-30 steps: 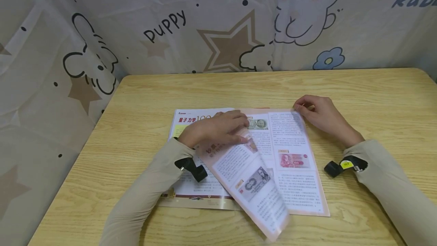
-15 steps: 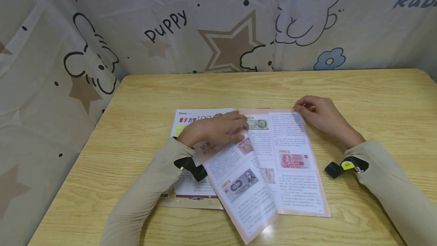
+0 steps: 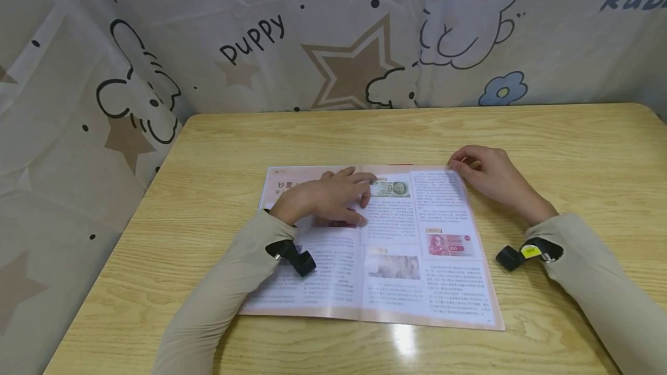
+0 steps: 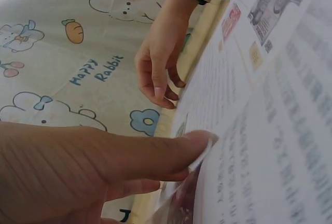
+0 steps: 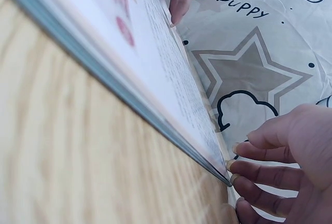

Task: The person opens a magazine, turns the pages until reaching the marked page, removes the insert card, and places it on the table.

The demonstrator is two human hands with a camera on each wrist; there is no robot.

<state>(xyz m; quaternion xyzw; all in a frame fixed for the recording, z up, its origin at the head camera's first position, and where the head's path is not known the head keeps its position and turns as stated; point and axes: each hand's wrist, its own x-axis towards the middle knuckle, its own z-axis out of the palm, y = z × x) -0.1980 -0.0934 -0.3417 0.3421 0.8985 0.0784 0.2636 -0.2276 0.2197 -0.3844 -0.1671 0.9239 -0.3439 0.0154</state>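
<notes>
A magazine (image 3: 396, 288) lies spread on the table, its two facing pages bordered in pink and printed with banknote pictures. My left hand (image 3: 330, 195) is over the upper part of the left page, fingers loosely spread toward the spine. In the left wrist view the thumb (image 4: 155, 156) has its tip against the paper. At the upper right corner of the magazine is my right hand (image 3: 484, 172), with its fingers bent. The right wrist view has its fingertips (image 5: 236, 179) right at that corner, the thumb apart from the pages.
The wooden table (image 3: 573, 149) extends around the magazine on all sides. Behind it and along the left hangs a curtain (image 3: 208, 10) printed with stars and cartoon animals. Black cameras on straps, such as the left one (image 3: 297, 259), sit at both wrists over beige sleeves.
The raised page has swung over to the left and now lies down over the earlier left page. Its lower part came down past the near edge. Both hands stay nearly in place.
</notes>
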